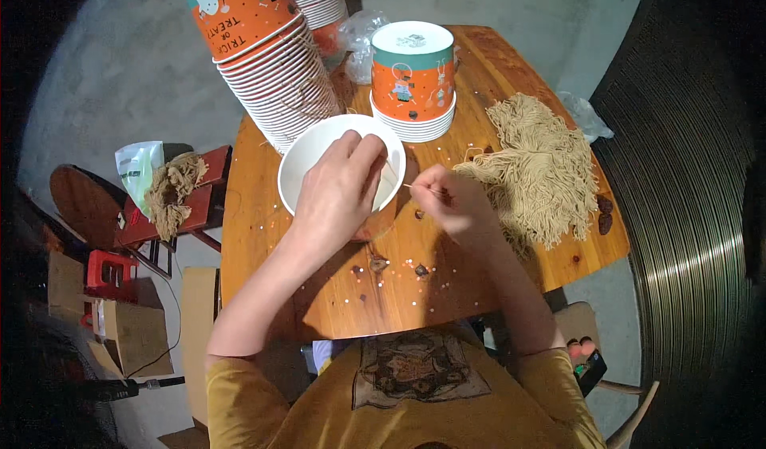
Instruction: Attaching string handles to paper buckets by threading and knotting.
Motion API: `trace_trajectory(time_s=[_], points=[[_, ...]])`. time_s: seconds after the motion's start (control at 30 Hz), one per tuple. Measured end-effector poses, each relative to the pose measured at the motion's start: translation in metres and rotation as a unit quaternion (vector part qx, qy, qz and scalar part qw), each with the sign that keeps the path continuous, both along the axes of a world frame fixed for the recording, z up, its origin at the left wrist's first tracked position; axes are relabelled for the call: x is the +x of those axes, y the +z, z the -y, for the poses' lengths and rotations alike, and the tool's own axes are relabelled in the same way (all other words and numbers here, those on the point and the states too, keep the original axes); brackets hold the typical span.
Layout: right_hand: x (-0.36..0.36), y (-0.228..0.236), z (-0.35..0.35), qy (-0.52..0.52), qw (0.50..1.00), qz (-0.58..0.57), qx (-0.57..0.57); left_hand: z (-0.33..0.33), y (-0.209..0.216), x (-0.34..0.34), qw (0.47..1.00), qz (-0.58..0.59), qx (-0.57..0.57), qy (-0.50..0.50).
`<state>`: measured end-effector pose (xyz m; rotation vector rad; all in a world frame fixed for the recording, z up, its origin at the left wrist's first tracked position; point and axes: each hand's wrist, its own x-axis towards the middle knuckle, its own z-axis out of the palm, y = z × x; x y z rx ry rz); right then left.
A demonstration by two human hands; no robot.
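Note:
An open paper bucket (300,164), white inside, stands tilted near the middle of the wooden table. My left hand (339,186) reaches over its rim with fingers bent down inside; the fingertips and anything they pinch are hidden. A thin beige string (388,165) shows against the inner wall by those fingers. Just outside the bucket's right side, my right hand (453,202) is closed in a pinch on a string (408,185) that runs to the bucket's wall. Right of that hand lies a big heap of beige strings (538,174).
Behind the bucket, a tall leaning stack of paper buckets (275,70) and a shorter upside-down stack (412,82) stand on the table (471,289). Small pale dots are scattered over the wood. More string (175,190) hangs on a red stool at left; cardboard boxes (140,333) sit below.

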<state>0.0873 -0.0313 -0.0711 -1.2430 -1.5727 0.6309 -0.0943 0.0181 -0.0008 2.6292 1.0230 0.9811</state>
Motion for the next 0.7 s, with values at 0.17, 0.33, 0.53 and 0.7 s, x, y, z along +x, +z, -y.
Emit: trace_trajectory(time_s=[0.17,0.33,0.53,0.7], points=[[0.011,0.03,0.004,0.068,0.994,-0.06,-0.068,-0.01,-0.006,0.009,0.974,0.105,-0.197,-0.045],[0.02,0.039,-0.001,0.146,0.979,-0.042,-0.136,-0.022,-0.011,0.02,0.863,0.206,-0.439,-0.144],[0.024,0.048,-0.004,0.161,0.972,-0.06,-0.158,-0.019,-0.008,0.023,0.824,0.187,-0.514,-0.151],[0.03,0.037,-0.008,0.171,0.968,-0.084,-0.164,-0.018,-0.009,0.02,0.802,0.178,-0.545,-0.168]])
